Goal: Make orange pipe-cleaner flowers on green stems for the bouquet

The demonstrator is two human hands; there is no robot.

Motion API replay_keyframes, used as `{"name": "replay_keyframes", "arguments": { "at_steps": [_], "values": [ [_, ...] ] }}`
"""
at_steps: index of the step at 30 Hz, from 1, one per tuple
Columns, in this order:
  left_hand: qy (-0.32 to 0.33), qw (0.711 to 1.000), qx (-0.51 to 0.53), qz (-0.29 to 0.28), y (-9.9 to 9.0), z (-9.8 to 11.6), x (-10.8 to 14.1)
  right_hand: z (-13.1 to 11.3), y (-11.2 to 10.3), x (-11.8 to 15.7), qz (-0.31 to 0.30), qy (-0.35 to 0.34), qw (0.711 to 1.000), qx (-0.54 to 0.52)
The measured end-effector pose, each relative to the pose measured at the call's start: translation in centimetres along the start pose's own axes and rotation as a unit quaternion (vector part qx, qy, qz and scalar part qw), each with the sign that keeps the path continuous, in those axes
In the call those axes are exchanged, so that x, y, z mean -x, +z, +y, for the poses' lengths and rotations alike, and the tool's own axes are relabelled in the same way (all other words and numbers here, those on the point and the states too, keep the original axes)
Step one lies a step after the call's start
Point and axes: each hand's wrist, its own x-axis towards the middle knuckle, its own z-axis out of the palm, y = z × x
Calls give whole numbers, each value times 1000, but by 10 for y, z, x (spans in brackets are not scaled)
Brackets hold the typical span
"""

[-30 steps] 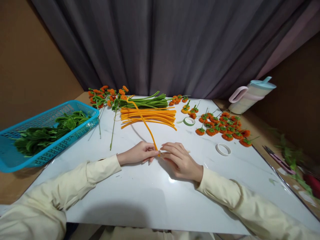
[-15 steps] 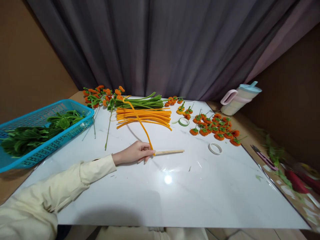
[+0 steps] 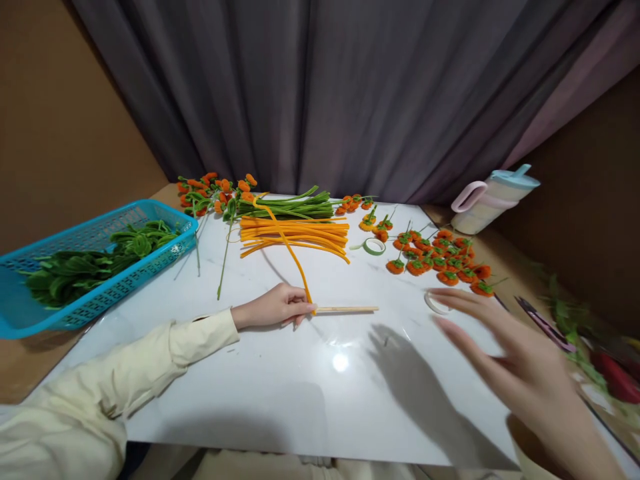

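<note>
My left hand point(image 3: 277, 307) is closed around a thin wooden stick point(image 3: 350, 309) that points right, just above the white tabletop. Pinched against the stick is one end of an orange pipe cleaner point(image 3: 287, 243), which rises up and away to a bent tip. On the right, my right hand point(image 3: 505, 343) hangs over the table, slightly blurred, thumb and fingers apart and holding nothing. Its fingertips partly cover a white tape roll point(image 3: 434, 303). Beyond my left hand lie a row of orange pipe cleaners point(image 3: 295, 237) and a bundle of green pipe cleaners point(image 3: 295, 207).
A blue basket point(image 3: 145, 273) of green fuzzy leaves stands left. Orange flower heads point(image 3: 440, 257) lie at right, near a green tape roll point(image 3: 374, 247). Stemmed orange flowers point(image 3: 215, 190) lie back left. A lidded cup point(image 3: 493, 200) and pink-handled cutters point(image 3: 545, 325) are on the right.
My right hand has come into view from the lower right, reaching over the white tape roll. My left hand keeps its hold. The whole view has shifted slightly.
</note>
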Motion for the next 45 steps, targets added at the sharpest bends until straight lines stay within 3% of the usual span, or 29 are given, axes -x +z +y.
{"name": "replay_keyframes", "arguments": {
  "at_steps": [6, 10, 19, 30, 36, 45],
  "values": [
    [16, 1000, -12, 7, 1, 3, 2, -11, 91, -46, -195, -86, 972, -96],
    [29, 1000, -3, 11, 1, 5, 2, -19, 120, -64, -309, 2, 938, -156],
    [36, 999, -7, 35, 2, 3, 1, -15, 125, -71, -366, 89, 893, -246],
    [36, 997, 38, 63, 5, 2, -1, -16, 125, -71, -364, 74, 899, -232],
    [69, 993, 19, 99, 4, 1, -1, -11, 126, -70, -349, 70, 911, -211],
    [88, 991, -48, 94, 5, 0, 1, -14, 124, -73, -371, 94, 899, -213]
  ]
}}
